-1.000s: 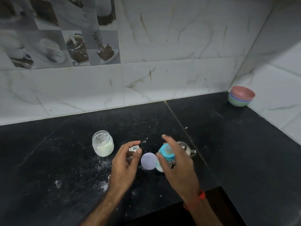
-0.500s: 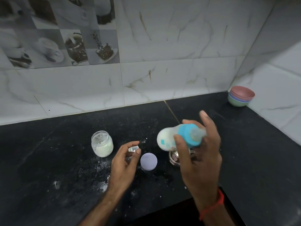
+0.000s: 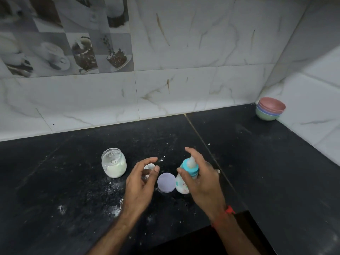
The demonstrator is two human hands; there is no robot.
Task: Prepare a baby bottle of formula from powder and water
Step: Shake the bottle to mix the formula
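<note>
My right hand [image 3: 204,183] grips a baby bottle [image 3: 185,175] with a blue collar and a clear teat, its body white with milky liquid, held upright and slightly tilted low over the black counter [image 3: 276,172]. My left hand [image 3: 141,183] hovers beside it with fingers curled and apart, holding nothing. A small clear cap [image 3: 149,166] shows just behind those fingers. An open glass jar [image 3: 114,165] of white powder stands to the left. A round lilac lid [image 3: 166,182] lies flat between my hands.
Spilled white powder [image 3: 114,208] dusts the counter near the front edge. A stack of coloured bowls [image 3: 270,108] sits in the far right corner against the tiled walls. A metal object is mostly hidden behind my right hand.
The right hand had lifted the bottle and tipped it on its side half a second ago; now the bottle is back down low and upright. The left hand has barely moved.
</note>
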